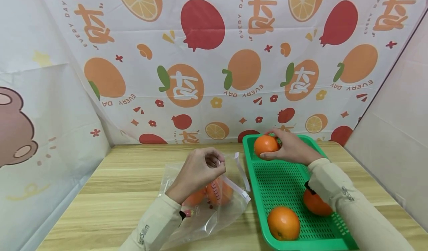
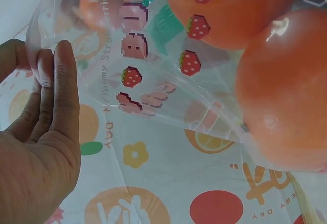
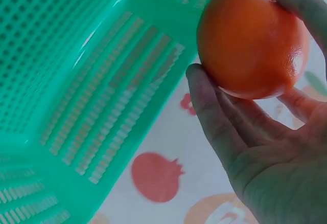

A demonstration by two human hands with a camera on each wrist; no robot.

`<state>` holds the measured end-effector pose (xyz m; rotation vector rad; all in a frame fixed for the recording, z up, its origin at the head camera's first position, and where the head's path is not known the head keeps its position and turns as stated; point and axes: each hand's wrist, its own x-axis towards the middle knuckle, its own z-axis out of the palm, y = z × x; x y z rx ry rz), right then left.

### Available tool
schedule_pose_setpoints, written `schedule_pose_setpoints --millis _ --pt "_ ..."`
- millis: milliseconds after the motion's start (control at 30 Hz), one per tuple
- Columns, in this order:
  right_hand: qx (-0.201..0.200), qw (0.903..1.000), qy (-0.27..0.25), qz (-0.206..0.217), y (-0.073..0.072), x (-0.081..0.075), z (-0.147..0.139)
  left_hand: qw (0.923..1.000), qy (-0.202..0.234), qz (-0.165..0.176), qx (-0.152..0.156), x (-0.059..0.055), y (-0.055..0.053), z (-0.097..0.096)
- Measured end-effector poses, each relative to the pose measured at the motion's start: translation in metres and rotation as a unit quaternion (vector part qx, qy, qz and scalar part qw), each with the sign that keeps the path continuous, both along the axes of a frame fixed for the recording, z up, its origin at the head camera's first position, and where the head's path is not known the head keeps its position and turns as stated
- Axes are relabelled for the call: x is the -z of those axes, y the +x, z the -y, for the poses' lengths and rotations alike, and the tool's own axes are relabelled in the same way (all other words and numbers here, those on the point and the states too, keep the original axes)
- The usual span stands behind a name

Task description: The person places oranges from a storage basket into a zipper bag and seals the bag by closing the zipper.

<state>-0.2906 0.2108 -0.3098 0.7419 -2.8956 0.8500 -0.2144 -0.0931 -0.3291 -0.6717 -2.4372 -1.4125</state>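
My left hand [image 1: 198,171] pinches the top edge of a clear plastic zip bag [image 1: 214,221] that lies on the table left of the basket. Inside the bag, two oranges [image 2: 286,91] show large in the left wrist view, and pink lettering with strawberries is printed on its film. In my right hand [image 1: 294,147] an orange [image 3: 250,42] is held between thumb and fingers, over the far end of a green plastic basket [image 1: 257,202]. The bag's white slider [image 1: 246,196] sits at its right side.
Two more oranges rest in the basket: one orange [image 1: 283,223] near the front left, another orange [image 1: 317,205] partly hidden by my right sleeve. The wooden table [image 1: 113,191] ends at a fruit-printed cloth [image 1: 214,106] behind. Pale cloth hangs at both sides.
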Motion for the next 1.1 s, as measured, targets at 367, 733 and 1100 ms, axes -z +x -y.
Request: schedule_pose_setpoints --millis 367,733,1100 --pt "-0.096 0.9902 -0.091 0.045 0.023 -0.012 0.033 1.0 0.0 -0.007 0.002 0.002 0.001 0.002" --pt "-0.175 0.973 -0.086 0.123 0.033 -0.011 0.052 1.0 0.002 -0.007 0.006 0.001 0.002 0.003" --pt "-0.175 0.9783 -0.009 0.111 0.033 -0.004 0.069 0.9998 0.01 -0.004 0.017 0.0 -0.001 0.005"
